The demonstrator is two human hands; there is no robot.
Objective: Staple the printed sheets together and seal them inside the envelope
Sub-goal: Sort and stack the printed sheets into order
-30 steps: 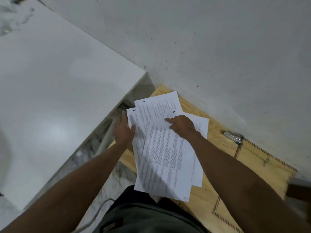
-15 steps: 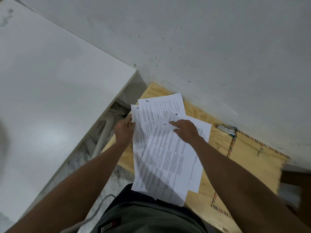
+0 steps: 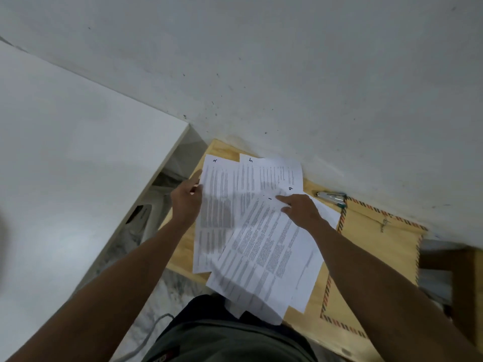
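On the pale plywood bench (image 3: 183, 239) against the grey wall, the loose white printed sheets (image 3: 261, 244) lie fanned out, overlapping, their near ends hanging over the edge. The left hand (image 3: 187, 202) pinches the left edge of the leftmost page; the right hand (image 3: 300, 212) rests on the top page, forefinger stretched forward. Such paper looks light, limp and slippery page on page, so I'd square it by the long edges and hold near a far corner for stapling. Right of the sheets lie the small silver stapler (image 3: 330, 197) and the brown envelope with striped border (image 3: 376, 246).
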